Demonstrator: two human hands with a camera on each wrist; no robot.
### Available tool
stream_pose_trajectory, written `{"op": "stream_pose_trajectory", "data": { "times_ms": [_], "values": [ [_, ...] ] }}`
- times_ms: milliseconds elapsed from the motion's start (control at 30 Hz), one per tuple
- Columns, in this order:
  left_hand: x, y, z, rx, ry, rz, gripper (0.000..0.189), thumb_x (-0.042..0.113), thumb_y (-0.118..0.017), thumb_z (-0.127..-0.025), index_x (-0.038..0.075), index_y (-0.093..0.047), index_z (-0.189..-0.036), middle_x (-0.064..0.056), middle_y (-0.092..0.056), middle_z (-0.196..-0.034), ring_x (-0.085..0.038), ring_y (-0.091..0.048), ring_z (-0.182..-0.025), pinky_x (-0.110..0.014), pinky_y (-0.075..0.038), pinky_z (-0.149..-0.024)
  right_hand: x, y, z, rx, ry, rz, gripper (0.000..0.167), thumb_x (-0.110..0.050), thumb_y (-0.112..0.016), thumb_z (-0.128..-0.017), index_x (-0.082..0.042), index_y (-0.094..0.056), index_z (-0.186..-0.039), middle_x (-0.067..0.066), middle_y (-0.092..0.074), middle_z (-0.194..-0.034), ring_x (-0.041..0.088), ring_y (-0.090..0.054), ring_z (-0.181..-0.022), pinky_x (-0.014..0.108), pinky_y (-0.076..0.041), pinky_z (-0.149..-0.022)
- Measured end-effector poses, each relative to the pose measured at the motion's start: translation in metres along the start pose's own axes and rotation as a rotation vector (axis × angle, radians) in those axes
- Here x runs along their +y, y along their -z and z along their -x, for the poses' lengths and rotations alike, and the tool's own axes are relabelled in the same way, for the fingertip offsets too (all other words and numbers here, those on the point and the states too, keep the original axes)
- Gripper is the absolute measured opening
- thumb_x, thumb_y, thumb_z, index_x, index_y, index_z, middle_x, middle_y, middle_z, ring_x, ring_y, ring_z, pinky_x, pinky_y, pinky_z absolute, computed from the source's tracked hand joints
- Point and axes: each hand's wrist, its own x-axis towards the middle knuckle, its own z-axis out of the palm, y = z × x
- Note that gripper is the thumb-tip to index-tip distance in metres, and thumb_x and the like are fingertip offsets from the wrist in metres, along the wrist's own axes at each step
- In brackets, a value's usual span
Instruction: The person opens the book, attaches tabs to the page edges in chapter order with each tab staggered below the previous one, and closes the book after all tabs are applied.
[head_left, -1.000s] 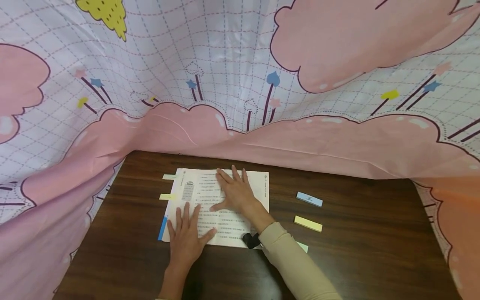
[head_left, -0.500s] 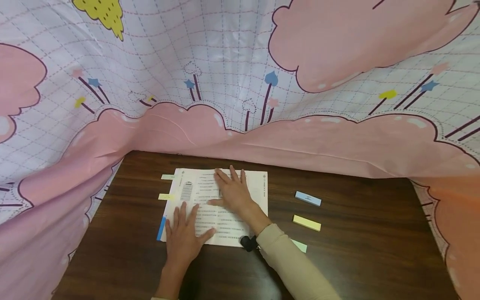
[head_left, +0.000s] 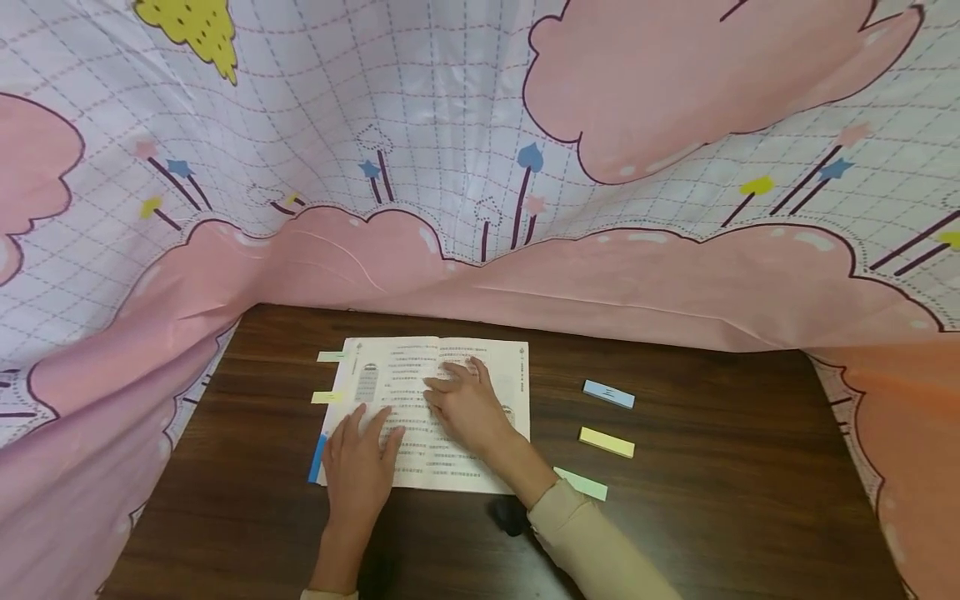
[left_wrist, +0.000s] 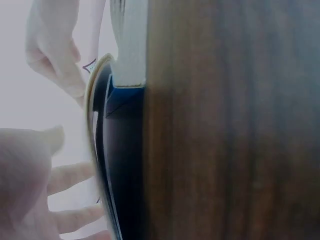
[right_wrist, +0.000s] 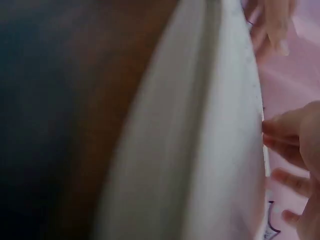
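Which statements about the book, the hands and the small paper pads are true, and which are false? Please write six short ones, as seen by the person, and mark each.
1. The book lies open on the table. True.
2. The left hand is over the yellow pad. False: it is over the book's left page.
3. The right hand is over the open book. True.
4. The green tab and yellow tab stick out at the book's left edge. True.
5. The blue pad lies to the left of the book. False: it lies to the right.
6. The green pad is the farthest pad from the person. False: the blue pad is farthest.
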Motion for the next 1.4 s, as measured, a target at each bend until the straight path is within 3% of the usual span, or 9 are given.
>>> {"op": "stream_pose_trajectory", "data": {
  "times_ms": [267, 467, 767, 967, 1133, 1400],
  "values": [
    [0.015, 0.000, 0.000, 0.124, -0.080, 0.120, 0.026, 0.017, -0.077, -0.087, 0.007, -0.074, -0.111, -0.015, -0.062, -0.127, -0.038, -0.053, -0.115, -0.055, -0.042, -0.090, 0.003, -0.006, 0.006, 0.058, -0.029, -0.103, 0.020, -0.029, -0.066, -0.096, -0.026, -0.076, -0.113, -0.011, -0.064, -0.131, 0.026, -0.049, -0.134, 0.063, -0.026, -0.111],
    [0.030, -0.003, 0.006, 0.142, -0.143, 0.207, 0.019, 0.012, -0.077, -0.087, 0.007, -0.076, -0.105, -0.013, -0.067, -0.119, -0.032, -0.058, -0.104, -0.046, -0.048, -0.085, 0.001, -0.008, 0.014, 0.067, -0.033, -0.108, 0.025, -0.030, -0.065, -0.097, -0.026, -0.073, -0.120, -0.009, -0.063, -0.133, 0.023, -0.049, -0.133, 0.063, -0.028, -0.110],
    [0.034, -0.005, 0.004, 0.173, -0.159, 0.240, 0.016, 0.008, -0.076, -0.087, 0.009, -0.076, -0.103, -0.007, -0.068, -0.111, -0.025, -0.058, -0.096, -0.040, -0.051, -0.071, 0.011, -0.003, 0.022, 0.162, -0.089, -0.202, 0.036, -0.020, -0.068, -0.093, -0.018, -0.068, -0.129, -0.002, -0.064, -0.134, 0.023, -0.054, -0.126, 0.058, -0.032, -0.109],
    [0.040, -0.001, 0.000, 0.172, -0.158, 0.254, 0.021, 0.008, -0.074, -0.087, 0.011, -0.075, -0.108, -0.005, -0.069, -0.110, -0.022, -0.060, -0.092, -0.036, -0.052, -0.066, 0.021, 0.004, 0.031, 0.214, -0.194, -0.216, 0.038, -0.016, -0.073, -0.089, -0.017, -0.069, -0.126, 0.000, -0.070, -0.119, 0.023, -0.062, -0.107, 0.047, -0.043, -0.100],
    [0.045, 0.000, -0.003, 0.185, -0.160, 0.261, 0.024, 0.007, -0.075, -0.087, 0.011, -0.074, -0.111, -0.006, -0.070, -0.110, -0.022, -0.061, -0.088, -0.037, -0.051, -0.065, 0.028, 0.006, 0.038, 0.211, -0.258, -0.238, 0.035, -0.017, -0.072, -0.089, -0.018, -0.070, -0.124, 0.000, -0.068, -0.112, 0.021, -0.060, -0.096, 0.042, -0.047, -0.089],
    [0.046, 0.000, -0.006, 0.206, -0.152, 0.302, 0.024, 0.004, -0.075, -0.086, 0.007, -0.074, -0.109, -0.009, -0.070, -0.110, -0.025, -0.062, -0.098, -0.039, -0.052, -0.074, 0.043, 0.007, 0.051, 0.238, -0.354, -0.197, 0.027, -0.016, -0.075, -0.087, -0.015, -0.074, -0.114, 0.001, -0.067, -0.099, 0.022, -0.060, -0.087, 0.037, -0.045, -0.075]
  ]
}}
